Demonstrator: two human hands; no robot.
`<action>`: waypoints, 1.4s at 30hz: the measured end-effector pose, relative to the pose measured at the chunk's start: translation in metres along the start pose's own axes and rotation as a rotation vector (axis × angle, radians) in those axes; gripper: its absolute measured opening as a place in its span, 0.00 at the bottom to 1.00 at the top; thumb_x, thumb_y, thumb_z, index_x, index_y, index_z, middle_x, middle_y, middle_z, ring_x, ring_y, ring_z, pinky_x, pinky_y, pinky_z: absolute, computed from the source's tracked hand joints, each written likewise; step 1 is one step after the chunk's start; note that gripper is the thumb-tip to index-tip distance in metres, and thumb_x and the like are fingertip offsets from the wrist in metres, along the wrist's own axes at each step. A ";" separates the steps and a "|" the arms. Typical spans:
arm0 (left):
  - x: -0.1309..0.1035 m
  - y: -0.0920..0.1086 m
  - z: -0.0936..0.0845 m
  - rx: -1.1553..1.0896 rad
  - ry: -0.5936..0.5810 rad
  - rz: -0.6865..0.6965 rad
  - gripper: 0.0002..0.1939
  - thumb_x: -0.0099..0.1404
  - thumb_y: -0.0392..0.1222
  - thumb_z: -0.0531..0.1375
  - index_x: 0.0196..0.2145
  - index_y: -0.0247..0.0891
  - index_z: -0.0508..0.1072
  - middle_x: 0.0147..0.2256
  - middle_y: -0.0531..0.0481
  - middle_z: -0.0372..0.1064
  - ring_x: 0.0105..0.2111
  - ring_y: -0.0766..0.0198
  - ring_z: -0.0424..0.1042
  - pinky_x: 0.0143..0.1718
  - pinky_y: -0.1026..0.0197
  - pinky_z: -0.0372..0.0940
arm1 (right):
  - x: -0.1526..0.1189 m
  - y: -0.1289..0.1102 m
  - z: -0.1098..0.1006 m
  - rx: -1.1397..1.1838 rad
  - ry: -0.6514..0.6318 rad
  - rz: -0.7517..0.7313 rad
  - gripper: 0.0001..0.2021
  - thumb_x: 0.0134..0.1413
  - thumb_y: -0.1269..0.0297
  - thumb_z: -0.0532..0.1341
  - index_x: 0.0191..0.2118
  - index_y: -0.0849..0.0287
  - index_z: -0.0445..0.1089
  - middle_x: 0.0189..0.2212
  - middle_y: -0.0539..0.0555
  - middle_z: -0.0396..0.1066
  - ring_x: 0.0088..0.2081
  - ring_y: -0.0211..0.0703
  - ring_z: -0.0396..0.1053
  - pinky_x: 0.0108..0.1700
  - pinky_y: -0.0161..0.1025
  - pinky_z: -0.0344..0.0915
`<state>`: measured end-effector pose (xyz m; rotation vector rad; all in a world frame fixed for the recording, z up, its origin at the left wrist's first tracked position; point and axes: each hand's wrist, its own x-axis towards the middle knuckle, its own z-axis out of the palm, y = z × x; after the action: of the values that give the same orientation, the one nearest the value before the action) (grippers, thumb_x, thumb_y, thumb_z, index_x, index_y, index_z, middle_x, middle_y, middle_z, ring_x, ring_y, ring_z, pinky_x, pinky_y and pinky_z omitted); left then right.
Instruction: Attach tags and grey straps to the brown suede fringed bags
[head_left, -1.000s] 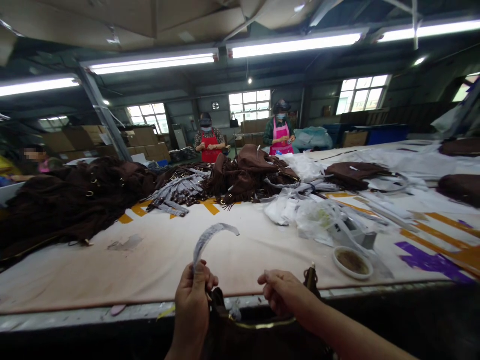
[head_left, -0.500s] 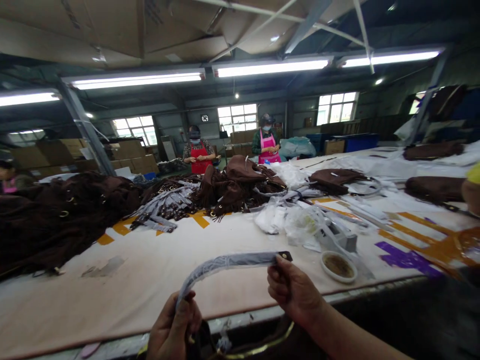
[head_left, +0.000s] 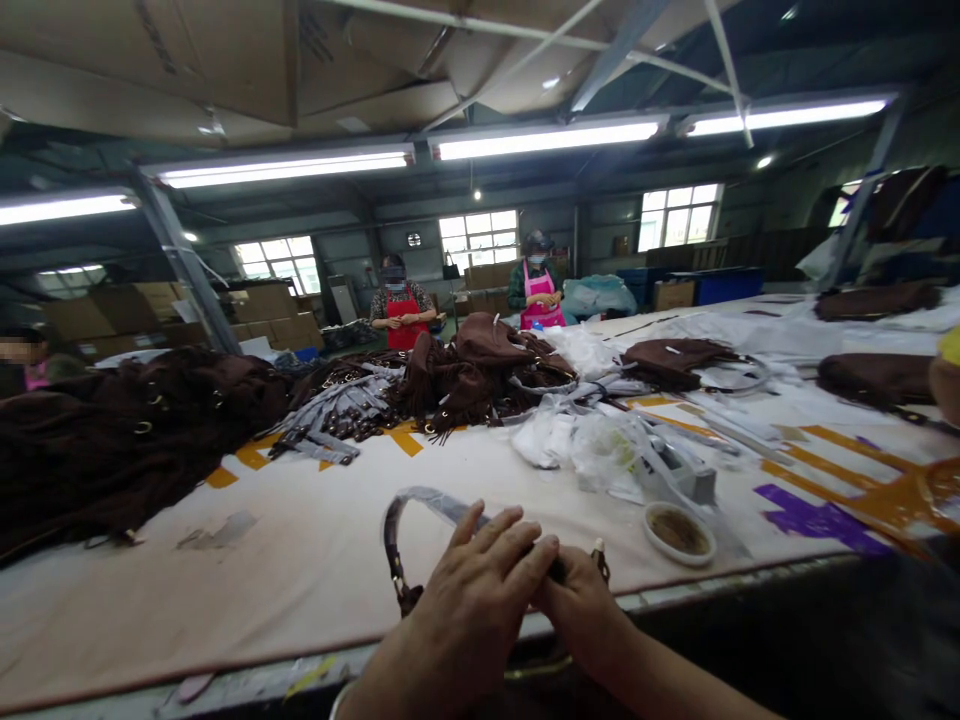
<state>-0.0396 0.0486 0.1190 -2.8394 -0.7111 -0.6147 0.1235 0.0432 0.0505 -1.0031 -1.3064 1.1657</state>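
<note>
A bag strap (head_left: 431, 497) wrapped in clear film arches over the table's near edge. Its left end, dark with gold-coloured metal, hangs near a dark brown piece. My right hand (head_left: 589, 605) is closed around the strap's other end, and a small metal-tipped bit pokes out beside the knuckles. Laid across the strap and against the right fingers is my left hand (head_left: 476, 590), its fingers stretched out and its thumb hidden. Underneath both hands the dark material of a bag with a gold zip shows only in part.
Brown fringed bags (head_left: 487, 365) are heaped across the table (head_left: 300, 560), beside a bundle of wrapped straps (head_left: 337, 410). A white dish (head_left: 679, 534) of brown stuff and crumpled plastic (head_left: 600, 440) lie right of centre. Two people in aprons stand beyond; another person's arm shows far right.
My left hand has left the strap's left part and moved right, over to my right hand. The strap's left end has swung down, and its snap end is covered now.
</note>
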 end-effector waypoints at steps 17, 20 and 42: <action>-0.006 -0.001 0.068 0.068 0.123 -0.099 0.23 0.67 0.34 0.59 0.59 0.32 0.64 0.34 0.44 0.71 0.33 0.54 0.71 0.33 0.53 0.70 | -0.013 -0.001 -0.030 -0.006 0.017 0.262 0.24 0.48 0.40 0.65 0.23 0.60 0.68 0.14 0.45 0.60 0.15 0.31 0.53 0.18 0.32 0.46; -0.007 -0.002 0.069 0.012 0.070 -0.109 0.26 0.65 0.39 0.64 0.59 0.34 0.64 0.36 0.43 0.71 0.33 0.54 0.71 0.32 0.54 0.71 | -0.011 0.001 -0.030 0.073 0.049 0.330 0.25 0.44 0.38 0.66 0.25 0.59 0.68 0.13 0.44 0.61 0.13 0.30 0.52 0.16 0.31 0.45; -0.039 0.007 0.086 -0.375 0.080 -0.313 0.15 0.69 0.37 0.54 0.52 0.40 0.69 0.37 0.43 0.73 0.35 0.57 0.75 0.35 0.58 0.72 | -0.021 0.059 -0.109 -0.204 0.028 0.245 0.21 0.54 0.49 0.63 0.45 0.61 0.74 0.39 0.57 0.77 0.43 0.55 0.73 0.45 0.46 0.68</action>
<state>-0.0379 0.0466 0.0245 -3.0327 -1.1466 -0.9978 0.2299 0.0418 -0.0162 -1.3540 -1.3267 1.2120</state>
